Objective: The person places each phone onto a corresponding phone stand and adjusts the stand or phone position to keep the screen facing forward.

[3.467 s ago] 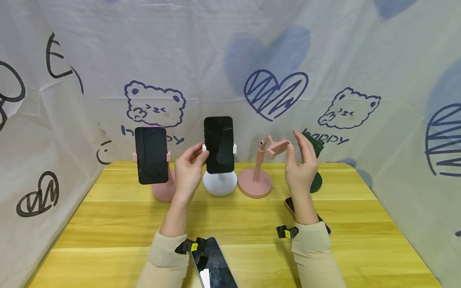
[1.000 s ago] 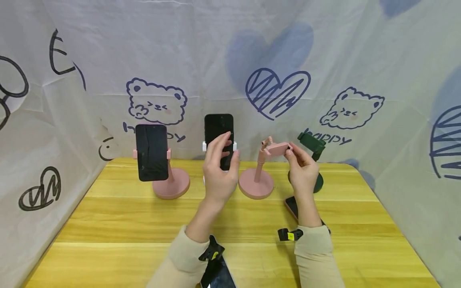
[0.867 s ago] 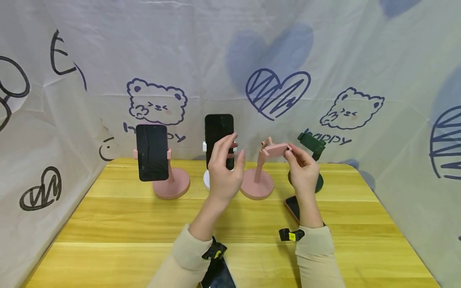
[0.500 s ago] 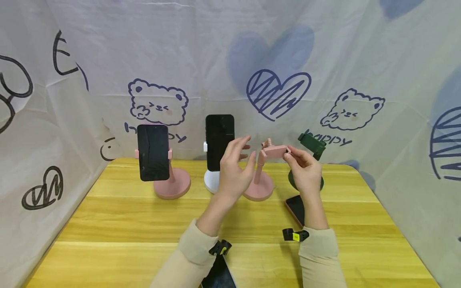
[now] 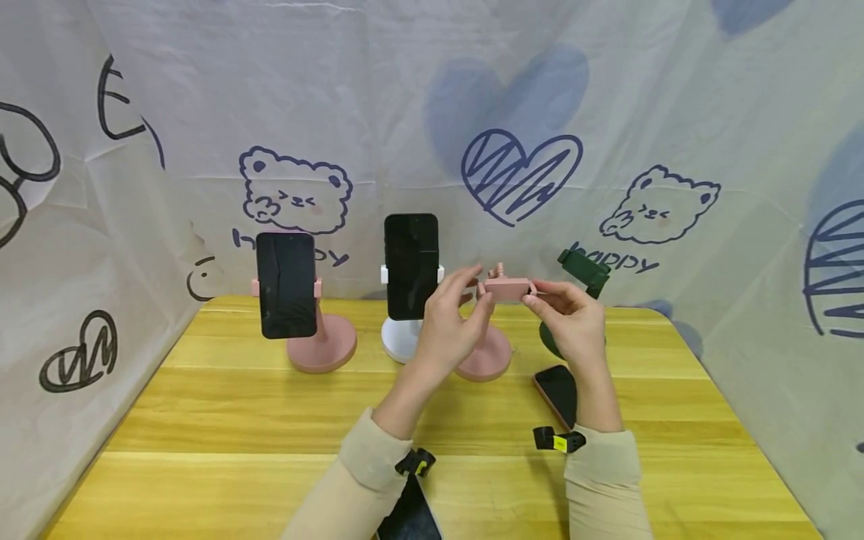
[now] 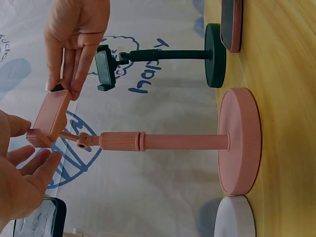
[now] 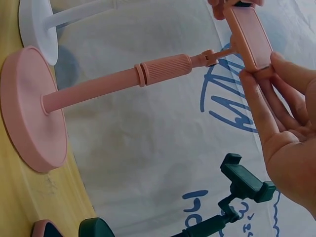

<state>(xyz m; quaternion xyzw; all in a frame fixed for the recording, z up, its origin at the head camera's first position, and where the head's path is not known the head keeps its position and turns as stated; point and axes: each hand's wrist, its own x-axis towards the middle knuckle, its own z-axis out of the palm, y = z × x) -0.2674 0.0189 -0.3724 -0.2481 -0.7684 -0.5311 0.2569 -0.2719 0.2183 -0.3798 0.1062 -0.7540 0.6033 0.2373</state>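
Note:
A pink phone stand point(image 5: 508, 289) stands between the white and green ones, its clamp level and turned towards me. Both my hands are at that clamp. My left hand point(image 5: 448, 326) holds the clamp's left end between thumb and fingers. At the right end, my right hand point(image 5: 574, 319) pinches the clamp's jaw, where a dark gap shows. The left wrist view has the clamp point(image 6: 52, 113) between both hands, with the ribbed stem point(image 6: 121, 141) running to the round base. In the right wrist view, only fingertips of the left hand point(image 7: 217, 9) appear.
Left of it, a white stand point(image 5: 398, 341) and another pink stand point(image 5: 324, 345) each carry an upright black phone. A green stand point(image 5: 583, 270) is behind my right hand. One phone point(image 5: 556, 394) lies by my right wrist; another dark device point(image 5: 410, 514) lies under my left cuff.
My left hand has left the phone on the white stand and moved right to the pink clamp's left end. My right hand has taken the other end, and the clamp has swung to face front.

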